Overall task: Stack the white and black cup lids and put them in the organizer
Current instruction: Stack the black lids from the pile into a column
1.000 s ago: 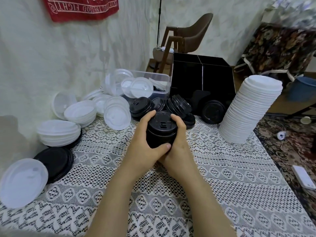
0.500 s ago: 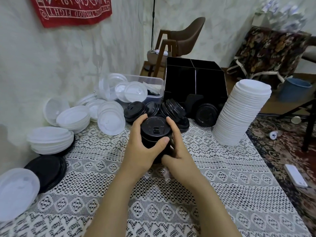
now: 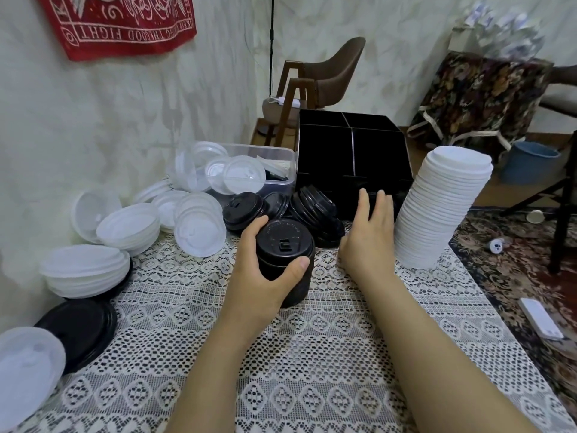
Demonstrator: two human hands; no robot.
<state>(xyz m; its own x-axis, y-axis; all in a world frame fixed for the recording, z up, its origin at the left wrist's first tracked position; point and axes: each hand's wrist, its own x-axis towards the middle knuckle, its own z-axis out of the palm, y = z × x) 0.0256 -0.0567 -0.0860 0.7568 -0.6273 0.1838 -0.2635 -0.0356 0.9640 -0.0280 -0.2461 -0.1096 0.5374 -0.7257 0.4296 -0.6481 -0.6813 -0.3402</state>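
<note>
Now the stack of black lids [image 3: 285, 242] is held upright on the table [image 3: 312, 354], clasped in the grip of the left hand [image 3: 260, 278] — the organizer [image 3: 352, 151] lies beyond it, slightly rightward, and the right hand [image 3: 367, 232], spread and empty, is nearer.

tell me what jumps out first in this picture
The tall stack of white lids on the right stands out first. At centre, the left hand grips a short stack of black lids, while the right hand stretches open toward the black organizer behind. Loose white lids crowd the left side.
</note>
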